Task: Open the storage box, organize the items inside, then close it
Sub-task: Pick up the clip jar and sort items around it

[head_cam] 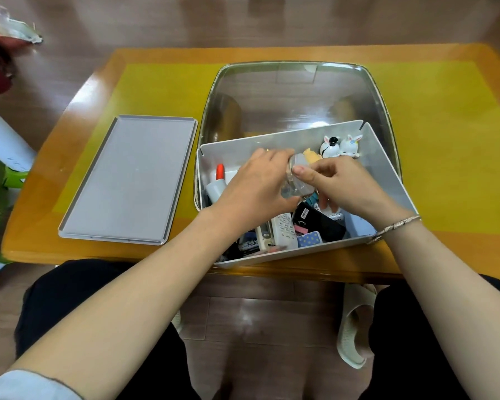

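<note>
Currently the storage box [384, 180] sits open on the table [78, 90], tilted askew, with its grey lid [127, 180] lying flat well to the left of the left hand [254, 183]. Both hands are inside the box, meeting over a small clear bottle [296, 186].

Step in hand, as judged: the bottle is being lifted or repositioned among the clutter. To do this well, the bottle should be kept clear of the loose items below the hands, then set upright against a wall of the box so it does not roll. Grouping like with like would follow: the two white figurines [341, 147] just beyond the right hand [338, 183] already stand together in the far corner.

Left hand: fingers curled over the near side of the bottle, wrapping it from the left; the palm faces down, and the grip appears firm.

Right hand: fingers bent, thumb and forefinger pinching the bottle at its upper end, thumbnail showing. Whether a cap is being turned cannot be told. A bracelet [399, 225] sits on that wrist.

Below the hands lie a white remote-like item [283, 230], a black case [319, 223] and a dotted blue object [311, 239], loosely heaped. Left of the left hand stands a red-capped tube [218, 180].

Risk noted: the box overhangs the table's near edge slightly; pressing down could tip it.
</note>
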The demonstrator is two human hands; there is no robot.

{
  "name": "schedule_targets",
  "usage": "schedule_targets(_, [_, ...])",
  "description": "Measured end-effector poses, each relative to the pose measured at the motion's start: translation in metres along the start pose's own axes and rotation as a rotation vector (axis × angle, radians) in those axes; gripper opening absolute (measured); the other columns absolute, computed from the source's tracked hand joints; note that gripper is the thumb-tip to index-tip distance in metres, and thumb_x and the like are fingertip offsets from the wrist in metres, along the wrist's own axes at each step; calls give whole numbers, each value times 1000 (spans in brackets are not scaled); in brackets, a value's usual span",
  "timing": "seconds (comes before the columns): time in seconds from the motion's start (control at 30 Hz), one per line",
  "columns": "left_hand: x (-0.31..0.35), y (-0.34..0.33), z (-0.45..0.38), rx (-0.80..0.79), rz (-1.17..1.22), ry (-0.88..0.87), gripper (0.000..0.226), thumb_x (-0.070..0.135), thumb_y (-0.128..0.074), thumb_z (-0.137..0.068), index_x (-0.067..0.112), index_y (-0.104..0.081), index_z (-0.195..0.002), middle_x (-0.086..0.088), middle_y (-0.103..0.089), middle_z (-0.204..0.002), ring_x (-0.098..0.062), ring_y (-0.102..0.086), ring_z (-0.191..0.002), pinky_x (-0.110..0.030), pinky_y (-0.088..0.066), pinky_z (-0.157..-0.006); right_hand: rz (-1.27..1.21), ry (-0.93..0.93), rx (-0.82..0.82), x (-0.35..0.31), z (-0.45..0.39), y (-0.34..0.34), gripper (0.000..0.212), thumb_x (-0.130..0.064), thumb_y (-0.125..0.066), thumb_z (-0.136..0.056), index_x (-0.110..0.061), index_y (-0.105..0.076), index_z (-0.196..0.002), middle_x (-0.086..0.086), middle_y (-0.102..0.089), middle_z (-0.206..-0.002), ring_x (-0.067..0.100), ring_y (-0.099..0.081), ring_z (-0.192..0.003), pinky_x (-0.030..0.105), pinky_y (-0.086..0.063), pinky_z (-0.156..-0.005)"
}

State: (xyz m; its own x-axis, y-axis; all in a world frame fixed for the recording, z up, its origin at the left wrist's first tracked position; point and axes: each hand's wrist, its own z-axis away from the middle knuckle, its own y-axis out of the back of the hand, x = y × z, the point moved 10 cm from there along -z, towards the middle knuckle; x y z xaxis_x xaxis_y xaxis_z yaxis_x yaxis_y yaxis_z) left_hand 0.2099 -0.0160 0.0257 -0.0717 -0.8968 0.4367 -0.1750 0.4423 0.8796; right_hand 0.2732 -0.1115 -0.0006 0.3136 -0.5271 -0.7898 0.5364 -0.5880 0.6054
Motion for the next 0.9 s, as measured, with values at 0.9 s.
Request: schedule_targets(0.9, [-7, 8, 7, -53, 118, 70, 79, 43, -78, -69, 11, -48, -135, -1, -66, -113, -17, -60, -103, -19, -40, -78, -298, 72, -250, -17, 7, -17, 45, -18, -73, -74, -14, -59, -116, 5, -67, -98, 14, -66, -94, 27, -54, -88])
